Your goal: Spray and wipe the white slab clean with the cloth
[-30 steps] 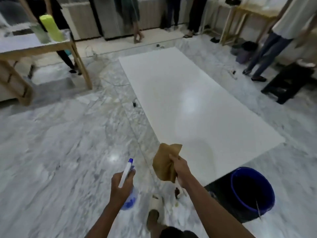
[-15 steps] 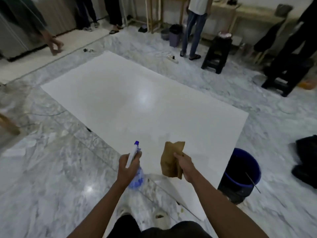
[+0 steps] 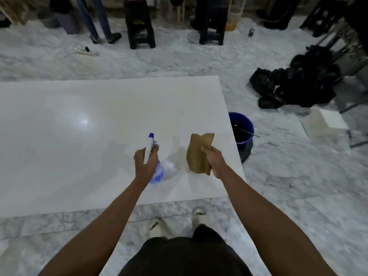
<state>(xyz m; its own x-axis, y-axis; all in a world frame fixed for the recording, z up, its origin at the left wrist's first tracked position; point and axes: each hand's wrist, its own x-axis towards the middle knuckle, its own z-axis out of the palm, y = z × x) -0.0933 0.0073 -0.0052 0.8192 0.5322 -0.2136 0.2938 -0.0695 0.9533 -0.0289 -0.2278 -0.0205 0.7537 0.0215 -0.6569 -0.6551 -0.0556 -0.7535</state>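
Observation:
The white slab (image 3: 83,140) lies flat on the marble floor in front of me, filling the left and middle of the view. My left hand (image 3: 145,164) grips a spray bottle (image 3: 156,172) with a white and blue nozzle, held above the slab's near right part, nozzle pointing away from me. My right hand (image 3: 214,160) grips a folded tan cloth (image 3: 199,154), which hangs above the slab near its right edge. Both hands are off the slab's surface.
A blue bucket (image 3: 242,128) stands on the floor just past the slab's right edge. Black bags (image 3: 294,84) are heaped at the right. Black stools (image 3: 140,26) and a person's legs (image 3: 99,18) stand beyond the far edge. My feet (image 3: 177,222) are at the near edge.
My view has swung right, so the slab now lies square in front of me. Both hands kept their grips and now hang over the slab's near right part.

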